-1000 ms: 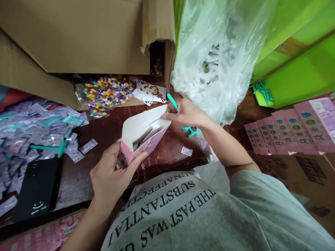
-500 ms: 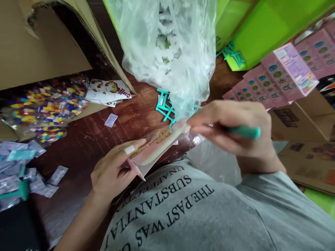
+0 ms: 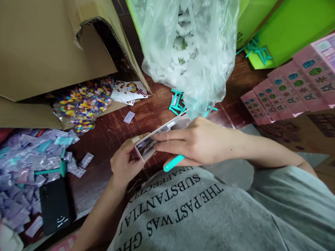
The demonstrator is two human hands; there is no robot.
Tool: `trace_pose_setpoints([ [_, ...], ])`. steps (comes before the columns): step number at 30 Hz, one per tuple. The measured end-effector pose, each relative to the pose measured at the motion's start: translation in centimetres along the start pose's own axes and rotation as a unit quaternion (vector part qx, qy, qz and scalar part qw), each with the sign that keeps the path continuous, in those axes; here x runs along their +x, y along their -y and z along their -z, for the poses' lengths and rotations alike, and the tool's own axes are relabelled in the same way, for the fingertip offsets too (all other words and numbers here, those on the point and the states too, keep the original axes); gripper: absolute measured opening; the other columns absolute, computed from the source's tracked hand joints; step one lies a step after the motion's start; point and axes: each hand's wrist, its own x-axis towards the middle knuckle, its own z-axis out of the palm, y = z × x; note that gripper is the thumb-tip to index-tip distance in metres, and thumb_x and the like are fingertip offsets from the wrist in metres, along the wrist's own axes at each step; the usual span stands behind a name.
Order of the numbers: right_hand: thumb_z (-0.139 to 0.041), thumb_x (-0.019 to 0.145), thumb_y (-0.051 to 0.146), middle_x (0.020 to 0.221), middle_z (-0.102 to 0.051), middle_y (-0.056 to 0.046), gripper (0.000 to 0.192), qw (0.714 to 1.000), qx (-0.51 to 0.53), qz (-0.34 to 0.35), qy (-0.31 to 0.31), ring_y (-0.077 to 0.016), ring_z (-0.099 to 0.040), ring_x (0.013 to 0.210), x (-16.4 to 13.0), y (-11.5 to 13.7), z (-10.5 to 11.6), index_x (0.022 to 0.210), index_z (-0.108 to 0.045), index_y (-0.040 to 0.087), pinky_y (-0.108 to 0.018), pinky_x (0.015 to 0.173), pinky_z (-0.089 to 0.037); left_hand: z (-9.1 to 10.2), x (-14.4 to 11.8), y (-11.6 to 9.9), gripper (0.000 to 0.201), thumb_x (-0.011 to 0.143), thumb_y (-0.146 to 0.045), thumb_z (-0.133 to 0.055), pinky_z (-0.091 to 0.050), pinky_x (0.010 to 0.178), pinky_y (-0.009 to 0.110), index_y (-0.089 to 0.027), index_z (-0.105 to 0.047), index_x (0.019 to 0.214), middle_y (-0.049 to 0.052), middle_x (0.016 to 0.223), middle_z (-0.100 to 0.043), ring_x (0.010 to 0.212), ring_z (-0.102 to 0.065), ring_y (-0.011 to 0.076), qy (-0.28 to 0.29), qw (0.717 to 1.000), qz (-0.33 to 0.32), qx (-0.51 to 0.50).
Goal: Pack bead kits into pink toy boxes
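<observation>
My left hand [image 3: 125, 163] is closed around one end of a small open carton [image 3: 181, 122], pale inside and tilted. A white patch shows at one of its fingers. My right hand [image 3: 192, 141] reaches over the carton with two fingers stretched into its opening. Tucked under the same hand is a teal plastic stick [image 3: 174, 163] with a rounded end. Something printed lies inside the carton, partly hidden by the fingers. Just beyond are teal plastic frame-like pieces [image 3: 177, 103] and a clear plastic bag [image 3: 206, 66] full of white pieces.
At left are a cardboard box [image 3: 39, 48], bags of colourful bricks [image 3: 83, 101], printed sheets [image 3: 129, 90] and a heap of small sachets [image 3: 15, 188]. A teal hammer-like tool [image 3: 62, 169] and black phone [image 3: 55, 205] lie there. Pink boxes [image 3: 290, 83] stand right, beside green cartons [image 3: 300, 31].
My right hand has moved from the carton's far end to its opening, fingers now inside. The carton has turned so its inside shows. The view has shifted left.
</observation>
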Motion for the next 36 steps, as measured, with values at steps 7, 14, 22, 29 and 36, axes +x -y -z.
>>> trace_pose_setpoints([
  [7,-0.078,0.104,0.064,0.127,-0.082,-0.012,0.056,0.994,0.076,-0.001,0.077,-0.0237,-0.077,0.103,2.7,-0.5,-0.2,0.135,-0.076,0.018,-0.032,0.078,-0.05,0.1,-0.4,0.8,0.056,0.083,-0.04,-0.101,-0.073,0.092,0.041,-0.026,-0.076,0.131,0.007,0.113,-0.086,0.1,-0.087,0.0298,-0.026,0.999,-0.026,0.033],
  [14,-0.079,0.098,0.074,0.137,-0.079,-0.017,0.07,0.991,0.086,-0.038,0.095,-0.03,-0.08,0.107,4.3,0.4,-1.8,0.142,-0.079,0.02,-0.034,0.078,-0.053,0.6,1.2,0.3,0.042,0.096,-0.025,-0.085,-0.072,0.103,0.046,-0.025,-0.074,0.137,0.009,0.132,-0.085,0.117,-0.085,0.0295,-0.024,0.99,-0.14,-0.019],
  [22,-0.084,0.099,0.063,0.127,-0.082,-0.011,0.054,0.995,0.082,-0.009,0.059,-0.0278,-0.076,0.116,5.3,0.3,-3.4,0.134,-0.081,0.022,-0.039,0.098,-0.056,1.0,1.4,1.9,0.057,0.1,-0.032,-0.086,-0.073,0.102,0.049,-0.03,-0.066,0.154,0.01,0.14,-0.081,0.124,-0.083,0.0307,-0.037,0.976,-0.211,-0.047],
  [29,-0.086,0.1,0.054,0.139,-0.08,-0.018,0.056,0.992,0.041,-0.005,0.118,-0.0332,-0.075,0.129,5.3,0.5,-4.6,0.138,-0.078,0.014,-0.048,0.11,-0.057,0.6,0.5,2.9,0.047,0.108,-0.043,-0.077,-0.072,0.105,0.053,-0.031,-0.065,0.152,0.011,0.135,-0.083,0.128,-0.081,0.032,0.001,0.978,-0.21,-0.017],
  [36,-0.079,0.105,0.053,0.143,-0.077,-0.022,0.056,0.992,-0.009,0.004,0.128,-0.0379,-0.069,0.143,4.6,0.8,-6.2,0.137,-0.078,0.006,-0.051,0.117,-0.057,0.1,0.9,3.2,0.051,0.106,-0.023,-0.078,-0.07,0.11,0.048,-0.024,-0.063,0.154,0.014,0.135,-0.083,0.129,-0.081,0.0306,0.039,0.96,-0.276,0.007],
])
